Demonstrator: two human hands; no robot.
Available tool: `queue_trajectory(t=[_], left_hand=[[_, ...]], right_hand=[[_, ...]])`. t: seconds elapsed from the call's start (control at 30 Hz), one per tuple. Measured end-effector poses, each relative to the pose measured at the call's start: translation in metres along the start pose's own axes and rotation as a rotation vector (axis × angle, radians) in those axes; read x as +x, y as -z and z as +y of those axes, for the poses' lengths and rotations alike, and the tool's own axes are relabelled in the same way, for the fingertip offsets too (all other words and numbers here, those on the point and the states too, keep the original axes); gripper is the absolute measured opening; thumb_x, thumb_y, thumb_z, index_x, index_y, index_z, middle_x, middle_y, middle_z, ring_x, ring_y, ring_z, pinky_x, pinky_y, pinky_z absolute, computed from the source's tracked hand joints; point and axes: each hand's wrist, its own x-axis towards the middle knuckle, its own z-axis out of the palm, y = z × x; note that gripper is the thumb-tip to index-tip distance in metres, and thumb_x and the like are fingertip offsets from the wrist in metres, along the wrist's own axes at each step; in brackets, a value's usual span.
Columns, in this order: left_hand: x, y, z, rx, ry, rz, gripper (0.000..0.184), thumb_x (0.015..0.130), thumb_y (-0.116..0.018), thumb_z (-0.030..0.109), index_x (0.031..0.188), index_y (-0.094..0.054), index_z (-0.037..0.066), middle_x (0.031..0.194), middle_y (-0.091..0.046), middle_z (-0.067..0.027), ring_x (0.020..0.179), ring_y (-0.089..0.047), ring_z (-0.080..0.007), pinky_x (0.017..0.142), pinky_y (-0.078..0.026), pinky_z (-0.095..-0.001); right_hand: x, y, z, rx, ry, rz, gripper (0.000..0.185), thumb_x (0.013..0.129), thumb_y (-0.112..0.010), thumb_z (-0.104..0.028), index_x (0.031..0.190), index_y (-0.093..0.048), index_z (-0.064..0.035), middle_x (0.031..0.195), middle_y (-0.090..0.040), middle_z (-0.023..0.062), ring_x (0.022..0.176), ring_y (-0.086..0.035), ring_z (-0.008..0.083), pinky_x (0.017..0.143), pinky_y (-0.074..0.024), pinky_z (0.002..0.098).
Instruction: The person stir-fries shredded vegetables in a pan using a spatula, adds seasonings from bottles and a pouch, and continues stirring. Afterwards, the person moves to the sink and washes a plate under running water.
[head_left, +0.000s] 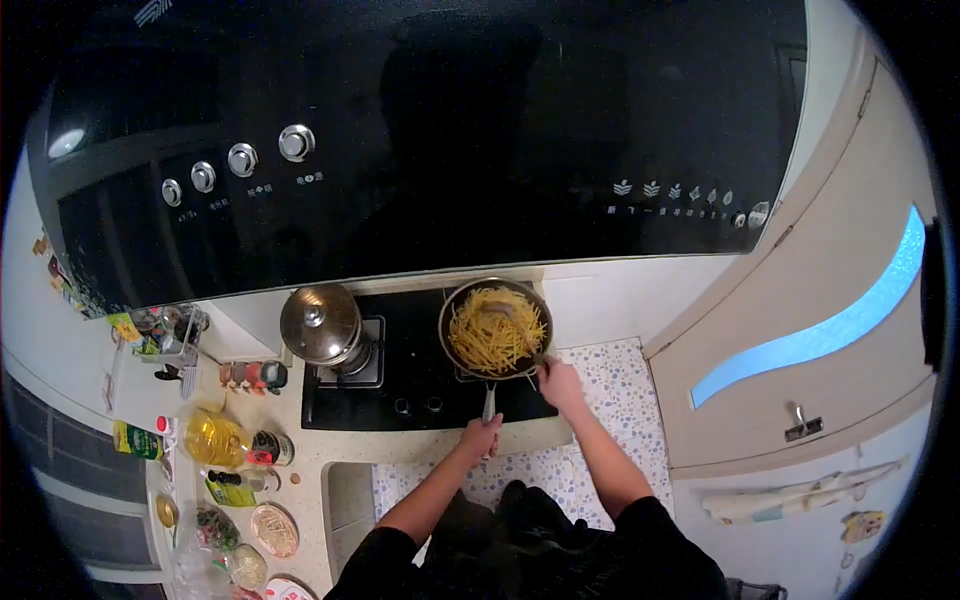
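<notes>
A frying pan full of yellow potato strips sits on the right burner of the black stove. My left hand is wrapped round the pan's handle, just over the counter's front edge. At the pan's right rim, my right hand is closed on the handle of a spatula. The spatula reaches into the potato strips, and its head is partly covered by them. The fingertips of my right hand are mostly hidden.
A lidded metal pot stands on the left burner. The dark range hood hangs low over the stove. Along the left counter are spice jars, an oil jug and a plate of pale food. A door is at right.
</notes>
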Motion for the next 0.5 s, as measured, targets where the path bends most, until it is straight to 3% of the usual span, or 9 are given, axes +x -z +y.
queue_trajectory(t=[0.1, 0.2, 0.3, 0.4, 0.47, 0.5], left_hand=[[-0.021, -0.012, 0.018, -0.022, 0.008, 0.106, 0.039, 0.095, -0.065, 0.039, 0.089, -0.058, 0.001, 0.064, -0.053, -0.0064, 0.047, -0.05, -0.0174, 0.044, -0.041, -0.0348], [0.007, -0.007, -0.002, 0.01, -0.017, 0.1, 0.035, 0.091, -0.069, 0.035, 0.089, -0.06, 0.002, 0.062, -0.054, -0.0076, 0.045, -0.048, -0.0179, 0.041, -0.039, -0.0355], [-0.01, -0.018, 0.012, 0.184, 0.069, 0.305, 0.033, 0.087, -0.072, 0.032, 0.09, -0.061, 0.001, 0.059, -0.053, -0.0079, 0.042, -0.046, -0.0182, 0.039, -0.036, -0.036], [-0.025, -0.003, 0.008, 0.315, 0.068, 0.253, 0.034, 0.085, -0.073, 0.03, 0.093, -0.061, 0.0, 0.06, -0.054, -0.0079, 0.042, -0.046, -0.0179, 0.038, -0.036, -0.0359], [-0.014, 0.028, -0.046, 0.152, 0.051, 0.235, 0.029, 0.086, -0.072, 0.026, 0.095, -0.061, 0.0, 0.061, -0.054, -0.0068, 0.042, -0.046, -0.0175, 0.038, -0.037, -0.036], [-0.04, 0.033, -0.029, 0.204, 0.041, 0.2, 0.028, 0.086, -0.071, 0.025, 0.095, -0.061, 0.0, 0.061, -0.054, -0.0062, 0.042, -0.046, -0.0172, 0.038, -0.037, -0.0358]], right_hand=[[-0.02, -0.003, -0.025, -0.022, -0.014, -0.035, 0.032, 0.092, -0.06, -0.027, 0.116, -0.065, -0.0074, 0.081, -0.068, 0.024, 0.075, -0.066, 0.0425, 0.066, -0.0535, 0.0514], [-0.057, 0.012, -0.027, -0.049, 0.039, -0.05, 0.035, 0.092, -0.06, -0.029, 0.12, -0.064, -0.0104, 0.078, -0.068, 0.022, 0.072, -0.066, 0.0408, 0.064, -0.0529, 0.0513], [-0.084, 0.05, -0.018, -0.141, 0.053, -0.109, 0.035, 0.091, -0.06, -0.03, 0.121, -0.064, -0.0114, 0.079, -0.069, 0.0201, 0.072, -0.066, 0.0397, 0.065, -0.0533, 0.0503], [-0.099, 0.082, 0.002, -0.112, 0.109, -0.139, 0.032, 0.092, -0.06, -0.026, 0.119, -0.061, -0.0084, 0.079, -0.068, 0.0195, 0.071, -0.066, 0.0406, 0.065, -0.053, 0.0514], [-0.11, 0.1, 0.012, -0.037, 0.08, -0.095, 0.033, 0.092, -0.061, -0.026, 0.12, -0.063, -0.0102, 0.082, -0.07, 0.0187, 0.074, -0.067, 0.0394, 0.068, -0.0537, 0.0498], [-0.115, 0.113, 0.014, 0.0, 0.067, -0.073, 0.033, 0.092, -0.062, -0.026, 0.121, -0.064, -0.0111, 0.083, -0.07, 0.0182, 0.076, -0.067, 0.0388, 0.069, -0.0541, 0.049]])
